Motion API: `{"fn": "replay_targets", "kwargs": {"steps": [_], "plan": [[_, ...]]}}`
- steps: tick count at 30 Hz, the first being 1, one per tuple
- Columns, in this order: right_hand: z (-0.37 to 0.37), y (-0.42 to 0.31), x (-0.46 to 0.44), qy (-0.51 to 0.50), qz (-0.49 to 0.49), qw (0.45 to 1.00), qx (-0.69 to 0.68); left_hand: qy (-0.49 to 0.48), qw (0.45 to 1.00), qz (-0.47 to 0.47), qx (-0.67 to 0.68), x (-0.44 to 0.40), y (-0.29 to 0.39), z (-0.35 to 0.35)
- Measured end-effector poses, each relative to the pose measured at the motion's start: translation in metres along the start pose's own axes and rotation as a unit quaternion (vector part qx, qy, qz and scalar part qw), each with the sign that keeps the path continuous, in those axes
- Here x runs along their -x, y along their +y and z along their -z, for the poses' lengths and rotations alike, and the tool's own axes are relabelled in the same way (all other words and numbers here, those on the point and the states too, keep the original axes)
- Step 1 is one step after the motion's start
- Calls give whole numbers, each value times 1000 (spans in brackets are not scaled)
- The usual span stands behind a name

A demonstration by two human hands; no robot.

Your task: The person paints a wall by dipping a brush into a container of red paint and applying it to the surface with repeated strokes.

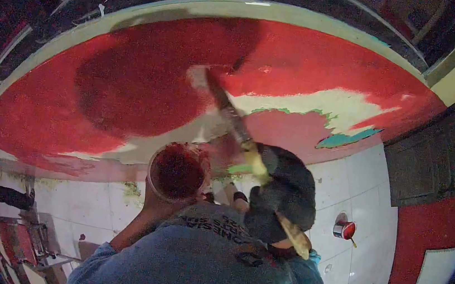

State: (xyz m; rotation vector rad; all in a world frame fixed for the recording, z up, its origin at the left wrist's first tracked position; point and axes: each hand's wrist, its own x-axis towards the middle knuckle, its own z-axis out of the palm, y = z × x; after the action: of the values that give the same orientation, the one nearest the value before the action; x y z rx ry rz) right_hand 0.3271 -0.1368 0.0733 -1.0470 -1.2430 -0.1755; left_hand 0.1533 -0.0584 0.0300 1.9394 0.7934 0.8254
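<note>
My left hand (154, 205) is wrapped round a round tub of dark red paint (179, 171), its mouth facing up in front of my chest. My right hand (290, 185), in a black glove, grips a long paintbrush (234, 121). Its bristles reach the red wall and look blurred, so I cannot tell whether they touch it. A pale wooden piece (292, 236) sticks out below the glove, in line with the brush handle. Fresh red paint (316, 56) covers much of the wall, around a cream patch (299, 104).
On the white tiled floor (363, 205) to my right stands a small open can with red paint (345, 229). A teal patch (349, 138) marks the wall's lower right. At the lower left are a dark shoe (13, 197) and a wooden frame-like object (14, 238).
</note>
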Motion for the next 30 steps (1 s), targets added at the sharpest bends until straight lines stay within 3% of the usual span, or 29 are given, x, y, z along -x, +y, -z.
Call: {"fn": "replay_targets", "kwargs": {"steps": [1, 2, 4, 7, 11, 14, 17, 19, 20, 22, 23, 26, 29, 30], "plan": [[2, -1, -1, 18, -10, 999, 25, -40, 996, -5, -84, 0, -3, 2], [4, -3, -3, 37, -19, 998, 51, -41, 996, -5, -85, 2, -6, 2], [8, -7, -5, 71, -38, 992, 101, 47, 998, 25, 41, 5, -3, 2], [16, -16, -8, 115, -59, 977, 169, 60, 987, 78, 123, 11, -1, 3], [27, -27, -10, 172, -89, 947, 258, 49, 988, 129, 74, 22, -2, 11], [37, -29, -11, 227, -111, 909, 331, 95, 977, 116, 152, 22, 4, 9], [55, -6, -10, 305, -111, 888, 326, 57, 992, 56, 101, 20, 4, 9], [67, 6, -12, 392, -55, 892, 220, 11, 984, 165, 73, 21, 6, 13], [73, 3, -14, 391, -94, 887, 226, -6, 985, 154, 73, 24, 5, 9], [85, 14, -15, 409, -74, 893, 172, 97, 985, 116, 88, 27, 5, 3], [90, 17, -12, 419, -70, 888, 177, 54, 978, 188, 70, 23, 15, 5], [101, 26, -8, 430, -99, 868, 229, 41, 986, 115, 116, 13, 20, -6], [98, 38, -7, 355, -110, 874, 313, 36, 982, 23, 183, 8, 25, -16], [96, 60, 3, 344, -189, 888, 239, 32, 983, 19, 181, 7, 24, -17]]}}
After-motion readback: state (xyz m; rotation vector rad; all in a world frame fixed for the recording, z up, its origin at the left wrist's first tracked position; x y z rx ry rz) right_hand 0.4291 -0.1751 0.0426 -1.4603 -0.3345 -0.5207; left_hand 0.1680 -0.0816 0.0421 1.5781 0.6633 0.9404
